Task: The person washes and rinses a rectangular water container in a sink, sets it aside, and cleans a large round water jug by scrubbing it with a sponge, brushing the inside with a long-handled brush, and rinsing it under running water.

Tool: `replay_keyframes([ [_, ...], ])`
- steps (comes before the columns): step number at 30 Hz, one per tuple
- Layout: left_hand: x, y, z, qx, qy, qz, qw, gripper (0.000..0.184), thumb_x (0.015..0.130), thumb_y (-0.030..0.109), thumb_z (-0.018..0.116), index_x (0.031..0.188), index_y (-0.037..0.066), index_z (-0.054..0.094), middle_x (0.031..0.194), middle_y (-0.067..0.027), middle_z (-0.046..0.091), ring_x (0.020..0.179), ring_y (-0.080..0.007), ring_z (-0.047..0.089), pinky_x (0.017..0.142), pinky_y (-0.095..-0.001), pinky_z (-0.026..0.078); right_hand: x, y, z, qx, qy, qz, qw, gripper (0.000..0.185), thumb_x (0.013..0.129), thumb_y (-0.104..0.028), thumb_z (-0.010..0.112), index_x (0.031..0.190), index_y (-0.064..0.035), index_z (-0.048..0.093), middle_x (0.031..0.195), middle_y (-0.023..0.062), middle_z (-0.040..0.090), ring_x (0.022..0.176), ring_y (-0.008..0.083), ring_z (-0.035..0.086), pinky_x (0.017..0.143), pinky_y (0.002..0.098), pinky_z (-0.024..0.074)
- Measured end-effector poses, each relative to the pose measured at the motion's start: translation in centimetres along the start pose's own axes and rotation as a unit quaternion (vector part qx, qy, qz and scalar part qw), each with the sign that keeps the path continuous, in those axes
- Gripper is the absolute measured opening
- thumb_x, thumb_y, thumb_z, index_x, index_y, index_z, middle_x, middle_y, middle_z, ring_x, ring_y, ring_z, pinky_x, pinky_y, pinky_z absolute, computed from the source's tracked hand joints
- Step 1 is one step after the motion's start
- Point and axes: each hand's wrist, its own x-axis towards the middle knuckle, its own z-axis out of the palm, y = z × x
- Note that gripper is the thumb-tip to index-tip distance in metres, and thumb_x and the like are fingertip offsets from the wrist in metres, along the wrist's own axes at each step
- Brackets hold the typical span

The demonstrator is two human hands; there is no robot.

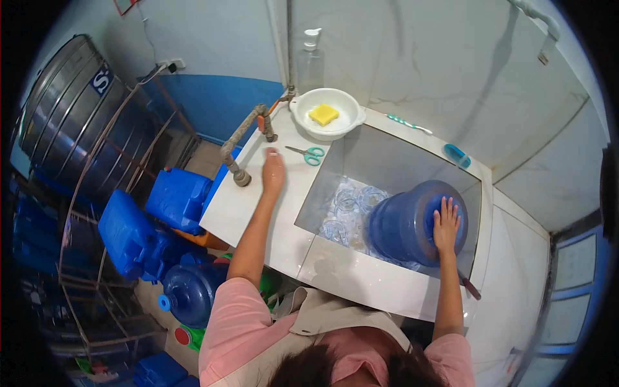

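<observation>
My right hand (446,226) lies flat, fingers spread, on the round end of a large blue water jug (403,222). The jug rests on its side in a sink (393,155) set into the white counter. My left hand (273,173) is over the counter, just below the pipe tap (248,132) and left of a pair of teal-handled scissors (313,155). Its fingers are smeared and foreshortened, so their pose and any contents are unclear. Clear, ring-shaped pieces (348,200) lie on the sink bottom beside the jug.
Behind the sink stand a white basin (327,134) with a yellow sponge (324,115) and a pump bottle (311,64). A toothbrush (409,124), a blue brush (457,156) and a dark-handled tool (471,288) lie around the rim. Blue containers (177,200) crowd the floor at left.
</observation>
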Motion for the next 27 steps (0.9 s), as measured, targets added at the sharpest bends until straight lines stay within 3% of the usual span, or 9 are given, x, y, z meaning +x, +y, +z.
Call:
replay_keyframes([
  [1, 1.4, 0.6, -0.6, -0.117, 0.039, -0.122, 0.985, 0.043, 0.085, 0.025, 0.048, 0.125, 0.011, 0.039, 0.084, -0.0164, 0.06, 0.078, -0.0319, 0.058, 0.075, -0.0456, 0.043, -0.4, -0.6, 0.0, -0.003, 0.003, 0.01, 1.0, 0.054, 0.093, -0.04, 0.039, 0.142, -0.0192, 0.03, 0.149, 0.0079, 0.022, 0.137, 0.0319, 0.018, 0.11, 0.0501, 0.0093],
  [4, 4.0, 3.7, -2.4, -0.161, 0.044, -0.125, 0.978, 0.055, 0.085, 0.03, 0.047, 0.134, 0.011, 0.03, 0.076, -0.0155, 0.057, 0.06, -0.0254, 0.057, 0.059, -0.0388, 0.045, -1.7, -3.4, -0.7, -0.099, 0.006, 0.001, 0.995, 0.052, 0.092, -0.038, 0.041, 0.141, -0.0207, 0.032, 0.149, 0.0082, 0.023, 0.137, 0.0323, 0.019, 0.11, 0.0505, 0.0109],
  [6, 5.9, 3.5, -1.8, -0.218, 0.019, -0.12, 0.968, 0.058, 0.085, 0.031, 0.049, 0.136, 0.013, 0.029, 0.073, -0.0127, 0.056, 0.049, -0.0195, 0.053, 0.046, -0.0318, 0.044, -2.2, -2.7, -1.9, -0.005, -0.031, -0.109, 0.994, 0.051, 0.092, -0.037, 0.042, 0.14, -0.0212, 0.034, 0.148, 0.0083, 0.024, 0.136, 0.0328, 0.02, 0.11, 0.0505, 0.0118],
  [8, 7.2, 2.6, -0.7, -0.258, 0.02, -0.106, 0.96, 0.058, 0.084, 0.031, 0.052, 0.136, 0.015, 0.03, 0.07, -0.0072, 0.053, 0.047, -0.0132, 0.05, 0.038, -0.026, 0.043, -2.6, -0.9, -2.5, 0.003, -0.023, -0.102, 0.995, 0.051, 0.092, -0.037, 0.042, 0.139, -0.0212, 0.035, 0.148, 0.0082, 0.024, 0.136, 0.0329, 0.021, 0.11, 0.0503, 0.0119],
  [11, 7.3, 2.1, -0.1, -0.317, 0.014, -0.108, 0.942, 0.049, 0.086, 0.026, 0.05, 0.131, 0.019, 0.035, 0.074, -0.006, 0.053, 0.046, -0.0125, 0.047, 0.039, -0.0247, 0.04, -3.2, 1.0, -2.3, 0.008, -0.006, -0.097, 0.995, 0.05, 0.092, -0.036, 0.043, 0.139, -0.0212, 0.035, 0.148, 0.0081, 0.025, 0.136, 0.033, 0.021, 0.11, 0.0501, 0.012],
  [21, 5.4, 3.1, 0.4, -0.206, 0.06, -0.04, 0.976, 0.046, 0.09, 0.028, 0.048, 0.132, 0.013, 0.037, 0.089, -0.0056, 0.055, 0.065, -0.014, 0.053, 0.053, -0.0265, 0.043, -3.9, 4.0, -1.6, 0.017, 0.023, -0.045, 0.999, 0.051, 0.092, -0.037, 0.042, 0.14, -0.0216, 0.035, 0.148, 0.0083, 0.025, 0.136, 0.0346, 0.02, 0.109, 0.0525, 0.0129],
  [25, 6.7, 1.9, 0.6, -0.176, 0.053, -0.017, 0.983, 0.033, 0.09, 0.026, 0.051, 0.118, 0.008, 0.047, 0.091, -0.0069, 0.056, 0.073, -0.0173, 0.055, 0.063, -0.0298, 0.045, -4.0, 4.1, -1.7, 0.023, 0.02, -0.04, 0.999, 0.051, 0.092, -0.037, 0.042, 0.14, -0.0213, 0.034, 0.148, 0.0087, 0.025, 0.136, 0.0352, 0.021, 0.109, 0.0533, 0.013],
  [26, 6.9, 0.6, 1.2, -0.132, 0.084, 0.076, 0.985, 0.028, 0.09, 0.025, 0.052, 0.108, 0.005, 0.051, 0.09, -0.0103, 0.058, 0.077, -0.0237, 0.058, 0.07, -0.0334, 0.046, -4.0, 4.0, -1.7, 0.021, 0.023, -0.041, 0.999, 0.051, 0.092, -0.037, 0.042, 0.14, -0.0211, 0.035, 0.148, 0.009, 0.025, 0.135, 0.0354, 0.021, 0.109, 0.0534, 0.0132],
  [27, 5.8, 0.9, 1.1, -0.131, 0.085, 0.074, 0.985, 0.028, 0.09, 0.025, 0.052, 0.108, 0.005, 0.051, 0.09, -0.0103, 0.058, 0.077, -0.0237, 0.058, 0.07, -0.0334, 0.046, -3.9, 4.0, -1.6, 0.02, 0.026, -0.043, 0.999, 0.051, 0.092, -0.037, 0.041, 0.14, -0.021, 0.035, 0.148, 0.0093, 0.025, 0.135, 0.0357, 0.021, 0.108, 0.0535, 0.0134],
])
